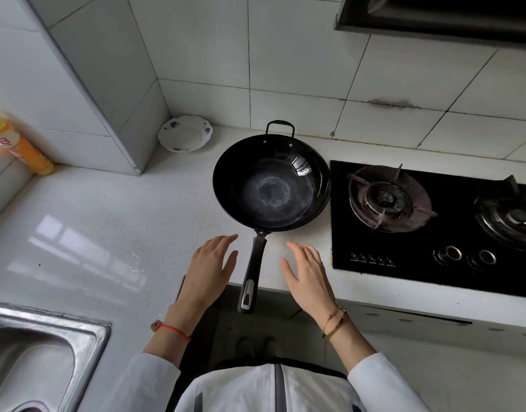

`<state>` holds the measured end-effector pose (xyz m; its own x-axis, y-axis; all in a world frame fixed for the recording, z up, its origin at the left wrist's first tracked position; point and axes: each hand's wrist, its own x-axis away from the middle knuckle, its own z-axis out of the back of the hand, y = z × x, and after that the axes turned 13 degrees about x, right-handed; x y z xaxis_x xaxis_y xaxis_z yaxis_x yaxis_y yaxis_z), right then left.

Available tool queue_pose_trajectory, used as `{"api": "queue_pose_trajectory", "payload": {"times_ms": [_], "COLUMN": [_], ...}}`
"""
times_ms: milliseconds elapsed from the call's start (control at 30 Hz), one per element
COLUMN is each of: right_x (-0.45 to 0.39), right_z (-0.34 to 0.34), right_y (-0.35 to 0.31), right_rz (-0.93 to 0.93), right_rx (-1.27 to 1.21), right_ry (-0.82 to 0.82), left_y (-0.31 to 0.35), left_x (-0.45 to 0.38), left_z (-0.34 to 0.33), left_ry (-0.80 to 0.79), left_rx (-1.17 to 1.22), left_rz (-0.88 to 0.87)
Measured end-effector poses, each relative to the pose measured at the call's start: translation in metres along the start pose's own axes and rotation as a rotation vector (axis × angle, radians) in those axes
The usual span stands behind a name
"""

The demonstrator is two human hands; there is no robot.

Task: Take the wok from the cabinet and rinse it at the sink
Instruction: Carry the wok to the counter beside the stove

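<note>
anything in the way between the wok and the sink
Nothing visible. The wok sits on the counter beside the stove, and the stretch of counter toward the sink at lower left is bare; both open hands flank its handle.

Home kitchen, gas hob (434, 221), steel sink (47, 352), tiled wall (285, 55)

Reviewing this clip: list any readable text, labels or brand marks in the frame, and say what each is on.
None can be read.
Orange bottle: red print on its label, too blurred to read.
Gas hob: a row of small white icons with captions near the front edge, too small to read.
Wok: no marking visible.
</note>
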<state>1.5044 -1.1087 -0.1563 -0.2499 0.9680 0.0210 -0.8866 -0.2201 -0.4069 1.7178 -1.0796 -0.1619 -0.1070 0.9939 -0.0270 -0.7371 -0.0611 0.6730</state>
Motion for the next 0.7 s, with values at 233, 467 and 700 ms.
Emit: {"api": "queue_pose_trajectory", "payload": {"times_ms": [233,467,700], "right_x": [0.003,0.003,-0.003], "right_z": [-0.001,-0.003,-0.012], "right_y": [0.004,0.009,-0.005], "right_rz": [0.021,0.02,-0.048], "right_rx": [-0.017,-0.031,-0.061], "right_ry": [-0.034,-0.066,-0.083], "left_y": [0.005,0.007,-0.001], "left_x": [0.011,0.012,-0.003], "left_z": [-0.002,-0.006,-0.003], "left_ry": [0.036,0.04,-0.004], "left_rx": [0.025,0.079,0.151], "left_rz": [0.022,0.043,0.056]}}
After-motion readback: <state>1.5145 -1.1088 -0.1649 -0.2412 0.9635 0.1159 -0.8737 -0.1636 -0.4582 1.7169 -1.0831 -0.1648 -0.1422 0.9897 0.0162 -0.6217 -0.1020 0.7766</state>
